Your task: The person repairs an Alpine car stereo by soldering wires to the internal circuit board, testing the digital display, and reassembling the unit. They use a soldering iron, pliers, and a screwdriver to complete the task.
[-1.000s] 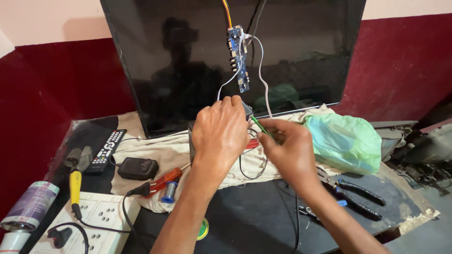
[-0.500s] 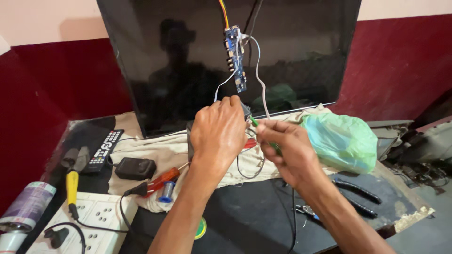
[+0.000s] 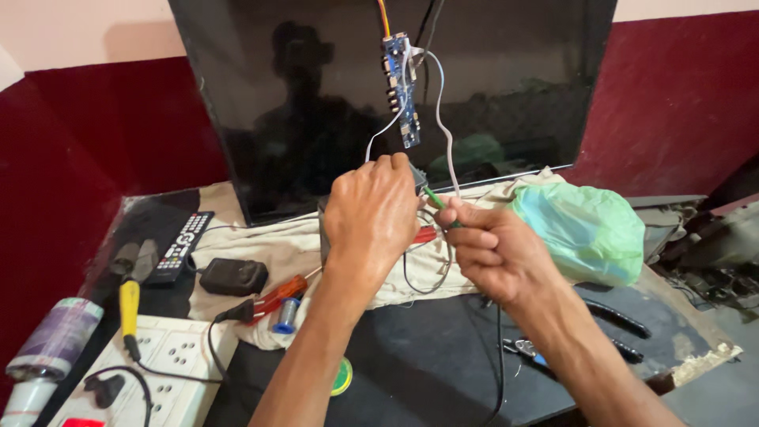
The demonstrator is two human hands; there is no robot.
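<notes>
Two hands meet over the middle of the table [image 3: 443, 372], just in front of the dark flat screen [image 3: 316, 103]. Left hand [image 3: 375, 221] is closed round a small grey box [image 3: 417, 180], mostly hidden under the palm; grip wrapped tight on it. Right hand [image 3: 494, 253] has its grip pinched on a thin green-handled tool [image 3: 435, 198], tip aimed at the box, nearly touching the left fingers.

Risks, as I judge them:
- Tool tip sits v. close to the left fingers; a slip could jab them.
- White wires [image 3: 443, 126] run from the hanging circuit board [image 3: 402, 91] down to the hands; a tug could drag the board against the screen or pull a lead loose.
- Power strip [image 3: 178, 364] has a plug in it w/ a cable; if anything is live, the bare board is a shock/short hazard. Can't tell if it's switched on.
- Loops of black wire below the hands could snag a wrist.

Count:
- 1 screen, 1 circuit board, 1 grey box
- 1 remote [image 3: 180, 247], 1 black adapter [image 3: 233, 277]
- 3 screwdrivers: yellow-handled [image 3: 129, 304], red-handled [image 3: 277, 296], plus the green one in hand
- 1 green plastic bag [image 3: 581, 229], 1 tape roll [image 3: 55, 338]
- 1 pliers w/ black handles [image 3: 617, 320], partly behind the right forearm
- 1 cloth [image 3: 277, 245] under the lot
</notes>
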